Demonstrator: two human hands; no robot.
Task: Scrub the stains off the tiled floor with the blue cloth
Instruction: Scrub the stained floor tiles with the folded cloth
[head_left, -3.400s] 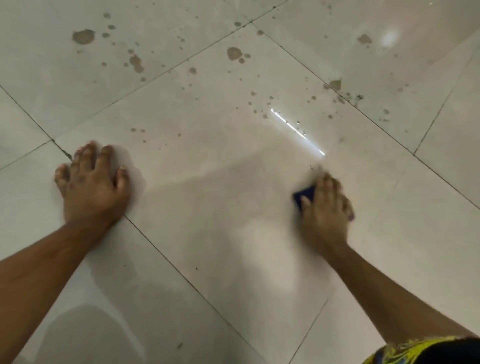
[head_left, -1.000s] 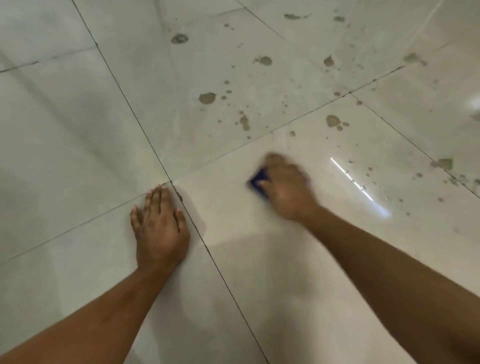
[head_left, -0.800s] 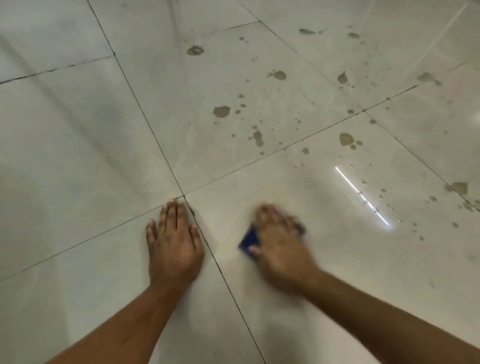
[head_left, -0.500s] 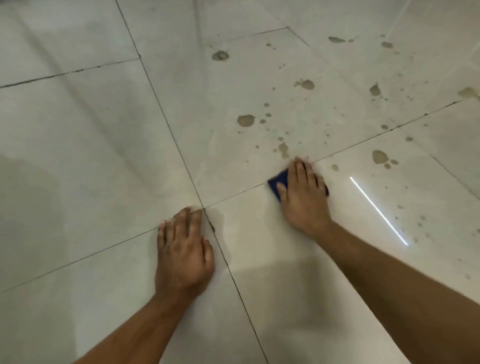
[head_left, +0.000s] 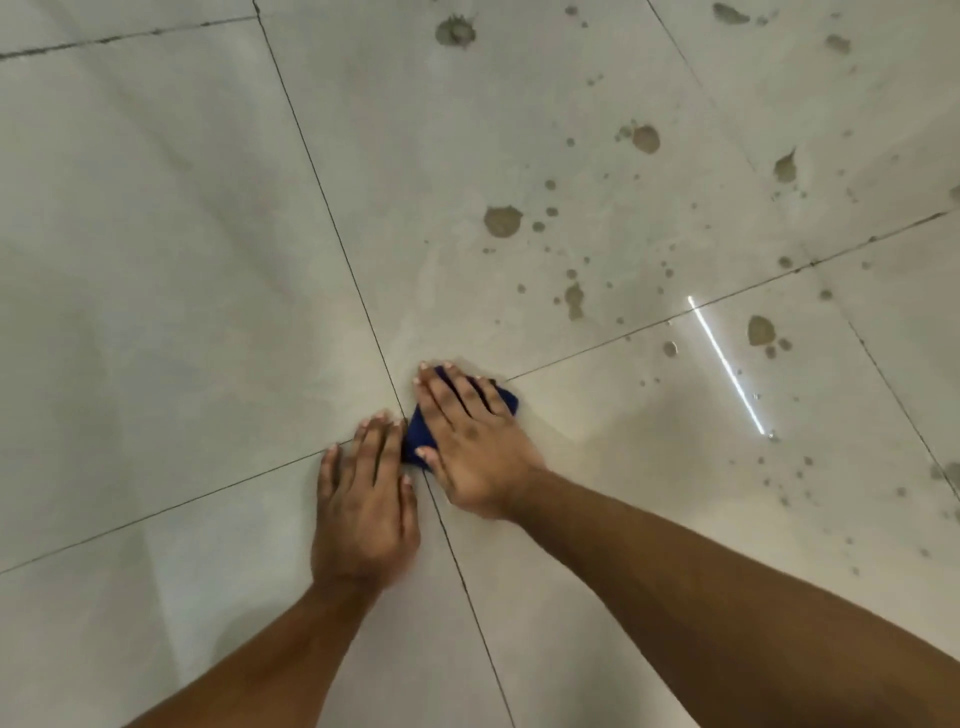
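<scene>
A small dark blue cloth lies on the pale tiled floor at the crossing of four grout lines. My right hand presses flat on it with straight, spread fingers, so only its edges show. Just to its left, my left hand rests flat on the floor, fingers straight, its fingertips almost touching the cloth. Brown stains and many small specks spread over the tiles ahead and to the right; one larger blotch sits beside a bright light streak.
Dark grout lines run diagonally across the floor. A thin white light reflection lies to the right of my hands. More blotches sit at the far top. The tiles to the left carry no visible stains.
My right hand has slid the cloth left and toward me, from the stained grout line down to the tile crossing beside my left hand. The left hand stays planted.
</scene>
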